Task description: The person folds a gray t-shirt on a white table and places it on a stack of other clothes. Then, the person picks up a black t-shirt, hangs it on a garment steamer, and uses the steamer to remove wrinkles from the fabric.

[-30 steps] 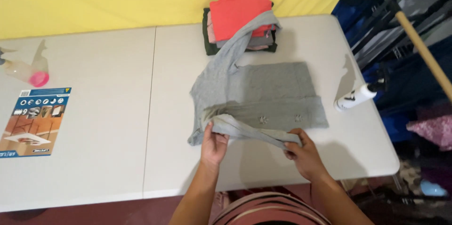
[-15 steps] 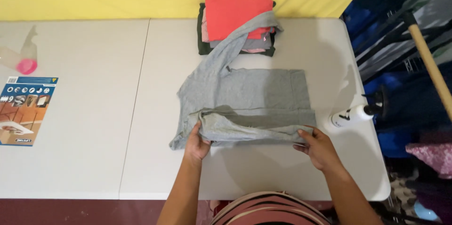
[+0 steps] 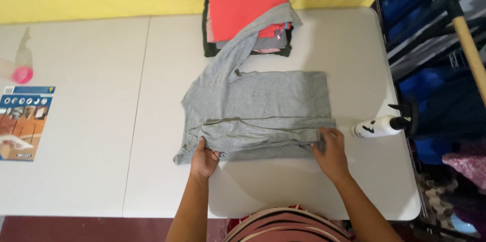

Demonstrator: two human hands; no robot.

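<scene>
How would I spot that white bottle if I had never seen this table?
Start at the white table and follow its right edge, past the grey garment under the person's hands. Just beyond the right hand lies the bottle, on its side. It is the only white, black-capped thing there; the folded clothes pile sits far behind.

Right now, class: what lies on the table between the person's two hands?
In the head view, the folded near edge of the grey garment spans from the left hand to the right hand; both grip it.
</scene>
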